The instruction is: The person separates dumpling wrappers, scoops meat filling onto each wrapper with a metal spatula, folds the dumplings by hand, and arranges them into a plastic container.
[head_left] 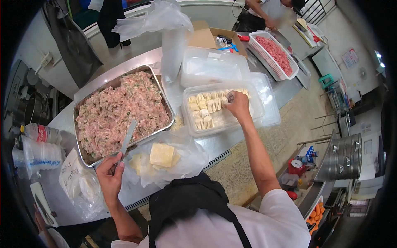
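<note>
My left hand [110, 175] is closed around the handle of a metal spreading knife [130, 134], its blade over the near edge of a steel tray [170, 108] heaped with minced meat filling [118, 109]. My right hand [238, 106] reaches into a clear plastic container [192, 131], fingers pinched on a dumpling partly hidden by them. Rows of folded dumplings [204, 113] lie in that container, with bare floor at its near right. Between my arms, a stack of square dough wrappers [161, 155] sits on a plastic sheet [186, 155].
Behind the container stand another lidded plastic box [215, 66] and a cardboard box [202, 35] with cables. A white basket of meat [275, 53] is at the far right, near another person [264, 14]. Bottles [41, 133] and a white-handled tool [43, 204] lie left.
</note>
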Demonstrator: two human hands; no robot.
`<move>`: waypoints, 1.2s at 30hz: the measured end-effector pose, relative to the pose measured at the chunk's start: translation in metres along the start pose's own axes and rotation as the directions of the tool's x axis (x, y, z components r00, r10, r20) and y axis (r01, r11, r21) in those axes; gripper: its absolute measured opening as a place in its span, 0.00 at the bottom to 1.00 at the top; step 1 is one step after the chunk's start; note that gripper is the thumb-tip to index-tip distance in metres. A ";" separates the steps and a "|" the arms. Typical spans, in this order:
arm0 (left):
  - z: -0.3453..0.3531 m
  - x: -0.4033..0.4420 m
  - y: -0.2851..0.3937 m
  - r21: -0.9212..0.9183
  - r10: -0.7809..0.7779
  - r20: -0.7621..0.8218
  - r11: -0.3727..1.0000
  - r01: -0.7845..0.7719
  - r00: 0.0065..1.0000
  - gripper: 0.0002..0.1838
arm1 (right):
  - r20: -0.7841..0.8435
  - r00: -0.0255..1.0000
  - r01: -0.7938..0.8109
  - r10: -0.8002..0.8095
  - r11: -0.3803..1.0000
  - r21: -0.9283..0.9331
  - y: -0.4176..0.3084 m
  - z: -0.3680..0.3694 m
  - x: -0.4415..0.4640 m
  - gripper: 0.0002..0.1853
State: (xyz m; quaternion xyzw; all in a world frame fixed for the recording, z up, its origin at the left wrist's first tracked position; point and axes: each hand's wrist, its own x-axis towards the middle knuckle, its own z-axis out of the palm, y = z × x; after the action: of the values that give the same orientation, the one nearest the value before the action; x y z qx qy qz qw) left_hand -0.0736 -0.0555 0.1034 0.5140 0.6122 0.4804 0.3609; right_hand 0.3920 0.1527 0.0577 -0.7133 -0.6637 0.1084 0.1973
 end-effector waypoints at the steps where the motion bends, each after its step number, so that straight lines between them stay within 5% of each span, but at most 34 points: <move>1: 0.001 0.000 -0.001 0.003 -0.012 -0.003 1.000 0.012 1.000 0.16 | -0.005 1.000 0.000 0.000 0.999 0.045 0.001 0.002 0.001 0.18; 6: 0.004 0.000 -0.007 0.046 -0.014 0.005 0.999 0.014 1.000 0.18 | -0.004 1.000 0.023 -0.023 0.985 0.169 0.008 0.007 -0.003 0.19; 8: 0.006 0.000 -0.010 0.071 -0.009 0.009 0.997 0.008 1.000 0.19 | -0.244 0.943 0.205 -0.228 0.972 -0.118 -0.003 -0.006 -0.017 0.18; 10: 0.008 -0.002 -0.003 0.149 -0.010 0.006 0.989 0.009 1.000 0.20 | -0.316 0.909 0.288 -0.271 0.958 0.005 -0.031 -0.018 -0.033 0.14; 13: 0.009 -0.001 -0.004 0.148 -0.052 -0.007 0.988 0.052 0.999 0.22 | -0.099 0.971 0.237 -0.216 0.878 0.415 -0.113 -0.020 -0.087 0.10; 15: 0.012 -0.002 -0.009 0.135 -0.113 -0.025 0.984 0.115 0.993 0.22 | 0.037 0.882 0.362 -0.469 0.726 0.585 -0.141 0.018 -0.123 0.07; 17: 0.016 -0.004 -0.023 0.093 -0.085 -0.036 0.992 0.088 0.996 0.21 | 0.136 0.760 0.444 -0.635 0.662 0.604 -0.156 0.081 -0.151 0.10; 20: 0.013 -0.007 -0.013 0.099 -0.198 -0.050 0.974 0.202 0.979 0.20 | 0.076 0.757 0.543 -0.649 0.689 0.480 -0.181 0.123 -0.175 0.12; 24: -0.009 -0.004 -0.036 0.308 -0.074 -0.150 0.944 0.118 0.986 0.19 | 0.291 0.781 0.436 -0.553 0.815 0.381 -0.182 0.142 -0.173 0.12; 26: -0.024 0.008 -0.042 0.595 0.065 -0.040 0.803 -0.028 0.997 0.14 | 0.343 0.788 0.376 -0.511 0.841 0.390 -0.176 0.142 -0.166 0.11; 29: -0.027 0.034 -0.029 0.736 0.196 0.126 0.639 -0.225 0.972 0.10 | 0.315 0.785 0.272 -0.534 0.753 0.599 -0.161 0.139 -0.162 0.08; 31: -0.019 0.055 -0.022 0.804 0.120 0.172 0.556 -0.209 0.978 0.08 | 0.299 0.801 0.136 -0.519 0.644 0.753 -0.156 0.132 -0.159 0.06; 35: 0.022 0.092 -0.033 0.896 -0.117 0.242 0.407 -0.176 0.963 0.05 | 0.226 0.866 0.108 -0.445 0.609 0.786 -0.151 0.106 -0.161 0.06; 36: 0.029 0.093 -0.032 0.896 -0.114 0.245 0.406 -0.181 0.963 0.05 | 0.329 0.864 -0.030 -0.382 0.613 0.790 -0.148 0.099 -0.160 0.07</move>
State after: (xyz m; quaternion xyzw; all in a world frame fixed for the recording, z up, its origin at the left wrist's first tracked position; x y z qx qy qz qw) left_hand -0.0749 0.0415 0.0694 0.6991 0.7091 0.0020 0.0915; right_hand 0.2020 0.0139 0.0145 -0.4392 -0.6477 0.5293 0.3278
